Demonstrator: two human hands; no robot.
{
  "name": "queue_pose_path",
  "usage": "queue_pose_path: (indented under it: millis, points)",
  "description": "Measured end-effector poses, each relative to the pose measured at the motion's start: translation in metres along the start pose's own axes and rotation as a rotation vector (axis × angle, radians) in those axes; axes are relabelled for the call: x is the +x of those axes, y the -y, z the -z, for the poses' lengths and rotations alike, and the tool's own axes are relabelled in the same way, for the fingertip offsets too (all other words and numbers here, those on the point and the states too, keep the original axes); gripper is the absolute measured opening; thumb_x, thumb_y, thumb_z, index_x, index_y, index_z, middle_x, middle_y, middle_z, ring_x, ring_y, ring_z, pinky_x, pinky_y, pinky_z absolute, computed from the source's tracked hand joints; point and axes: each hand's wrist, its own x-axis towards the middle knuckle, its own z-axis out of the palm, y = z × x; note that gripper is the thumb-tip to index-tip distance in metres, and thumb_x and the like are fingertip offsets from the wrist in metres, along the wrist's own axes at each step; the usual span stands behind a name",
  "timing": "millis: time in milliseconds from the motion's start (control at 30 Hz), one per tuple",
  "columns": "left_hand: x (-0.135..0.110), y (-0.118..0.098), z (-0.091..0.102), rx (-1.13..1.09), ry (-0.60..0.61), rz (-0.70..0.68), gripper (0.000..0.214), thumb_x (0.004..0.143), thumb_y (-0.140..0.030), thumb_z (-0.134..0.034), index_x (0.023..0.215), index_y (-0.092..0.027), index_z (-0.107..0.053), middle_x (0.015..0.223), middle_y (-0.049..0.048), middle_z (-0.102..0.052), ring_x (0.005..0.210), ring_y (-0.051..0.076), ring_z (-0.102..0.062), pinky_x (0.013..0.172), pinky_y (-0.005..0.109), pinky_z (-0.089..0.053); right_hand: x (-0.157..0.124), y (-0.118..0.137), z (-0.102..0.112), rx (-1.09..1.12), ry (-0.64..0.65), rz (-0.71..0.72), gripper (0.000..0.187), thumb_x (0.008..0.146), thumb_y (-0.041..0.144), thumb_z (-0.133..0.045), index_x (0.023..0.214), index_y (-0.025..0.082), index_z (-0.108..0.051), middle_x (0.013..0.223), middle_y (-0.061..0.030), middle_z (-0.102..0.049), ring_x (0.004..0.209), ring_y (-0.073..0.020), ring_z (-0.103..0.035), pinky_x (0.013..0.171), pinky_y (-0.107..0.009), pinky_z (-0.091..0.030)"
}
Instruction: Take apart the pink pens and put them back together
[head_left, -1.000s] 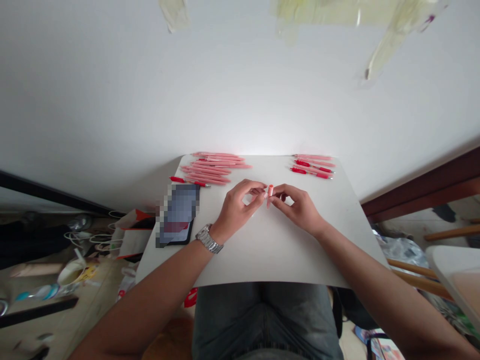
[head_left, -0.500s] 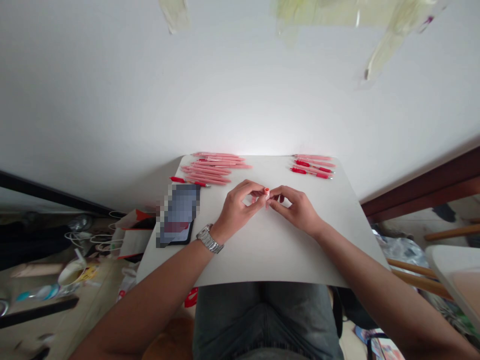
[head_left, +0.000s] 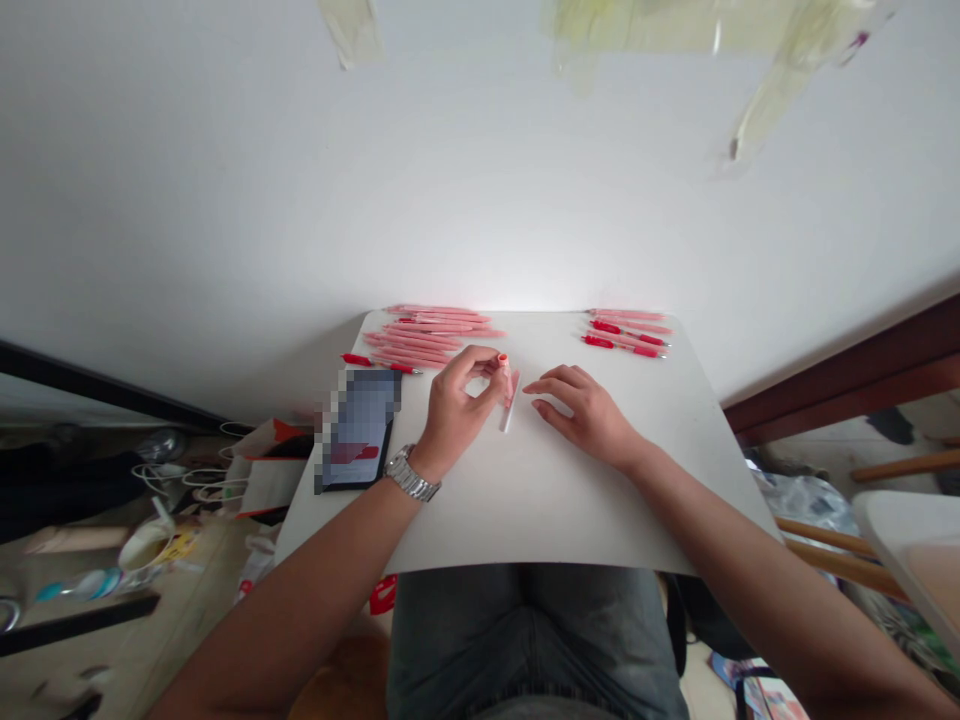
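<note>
My left hand (head_left: 465,395), with a metal watch at its wrist, pinches a small pinkish tube (head_left: 504,361) whose orange-red round end points up. Just right of those fingers a thin, pale, partly pink stick-like piece (head_left: 509,412) slants over the white table; whether it lies there or hangs from the hand I cannot tell. My right hand (head_left: 581,405) hovers or rests a little further right, its fingers apart and nothing between them. Beyond the left hand lies a pile of pink pens (head_left: 420,340), with a red pen (head_left: 381,364) in front.
At the table's (head_left: 480,510) far right corner several pink and red pens (head_left: 628,335) lie in a group. A blurred-out phone (head_left: 360,430) sits at the left edge. The wall (head_left: 480,200) meets the table's back edge. Bags and a cup (head_left: 144,545) stand on the floor at left.
My hands have drawn apart. The left has moved left with the tube; the right has let go and spread its fingers. The pale slanting piece has come into view between them.
</note>
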Motion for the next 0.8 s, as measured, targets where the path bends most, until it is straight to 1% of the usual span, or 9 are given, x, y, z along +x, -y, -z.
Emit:
queue_pose_path:
  millis: [133,267,367,667,800]
  points:
    - [0.0013,0.0079,0.0005,0.015,-0.053,0.018,0.011,0.097,-0.03,-0.069,0.102,-0.021,-0.067,0.098,0.0042,-0.072,0.091,0.017,-0.072,0.089,0.032,-0.062,0.0015,0.0023,-0.0011,-0.114,0.081,0.033,0.03,0.105,0.023,-0.055,0.13,0.028,-0.07,0.115,-0.0114,-0.066,0.097,-0.0264,-0.059,0.089,-0.043,-0.055]
    - [0.0018,0.0109,0.0001,0.009,-0.071,0.037,0.01,0.097,-0.029,-0.069,0.101,-0.021,-0.067,0.099,0.0045,-0.073,0.092,0.017,-0.071,0.091,0.033,-0.061,0.0028,0.0027,-0.0034,-0.167,0.119,0.069,0.035,0.103,0.016,-0.054,0.131,0.029,-0.071,0.116,-0.0114,-0.063,0.101,-0.0274,-0.056,0.091,-0.043,-0.054]
    - [0.0015,0.0107,-0.0001,0.003,-0.062,0.039,0.01,0.097,-0.029,-0.068,0.102,-0.021,-0.067,0.1,0.0047,-0.073,0.092,0.017,-0.071,0.091,0.033,-0.061,0.004,0.0014,-0.0052,-0.195,0.13,0.084,0.036,0.103,0.015,-0.054,0.131,0.029,-0.072,0.116,-0.0113,-0.063,0.104,-0.0281,-0.055,0.093,-0.043,-0.053]
    - [0.001,0.0103,-0.0004,0.02,-0.051,0.028,0.009,0.098,-0.029,-0.068,0.102,-0.021,-0.067,0.101,0.0044,-0.072,0.09,0.017,-0.071,0.089,0.033,-0.061,0.0065,0.0002,-0.0074,-0.246,0.151,0.104,0.036,0.102,0.015,-0.054,0.129,0.03,-0.073,0.117,-0.0113,-0.063,0.102,-0.0281,-0.054,0.093,-0.044,-0.053]
    - [0.0011,0.0106,-0.001,0.021,-0.056,0.021,0.008,0.098,-0.028,-0.068,0.102,-0.021,-0.067,0.1,0.0041,-0.072,0.089,0.016,-0.071,0.088,0.033,-0.062,0.0067,0.0006,-0.0076,-0.261,0.159,0.096,0.034,0.103,0.015,-0.054,0.127,0.028,-0.074,0.117,-0.0115,-0.064,0.102,-0.0281,-0.054,0.093,-0.044,-0.052]
